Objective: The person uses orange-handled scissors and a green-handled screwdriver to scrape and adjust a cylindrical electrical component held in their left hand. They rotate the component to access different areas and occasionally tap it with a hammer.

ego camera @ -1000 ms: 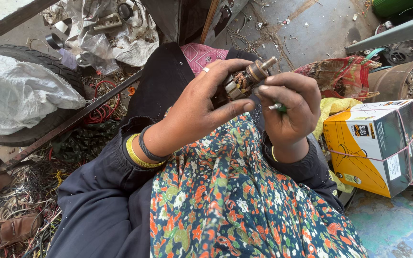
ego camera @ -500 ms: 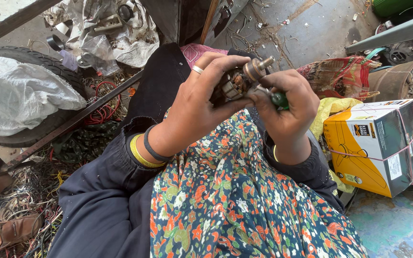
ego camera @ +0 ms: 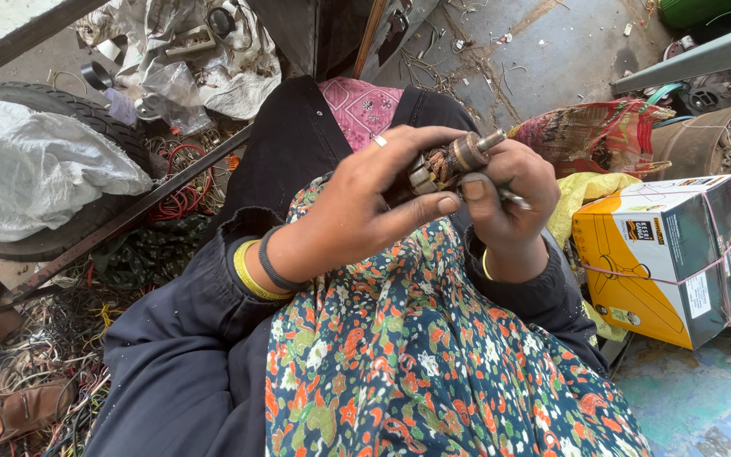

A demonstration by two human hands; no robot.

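Keep left hand (ego camera: 365, 207) clamped round the small rusty copper-wound motor armature (ego camera: 443, 165), held over the floral lap left of the orange-and-white cardboard box (ego camera: 662, 254), while right hand (ego camera: 509, 199), closed on a thin metal tool (ego camera: 513, 199), works steadily against it.

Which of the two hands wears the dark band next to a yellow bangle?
The left hand, gripping the copper-wound motor armature. Its wrist shows a dark band beside the yellow bangle; the right hand shows only a thin yellow bangle.
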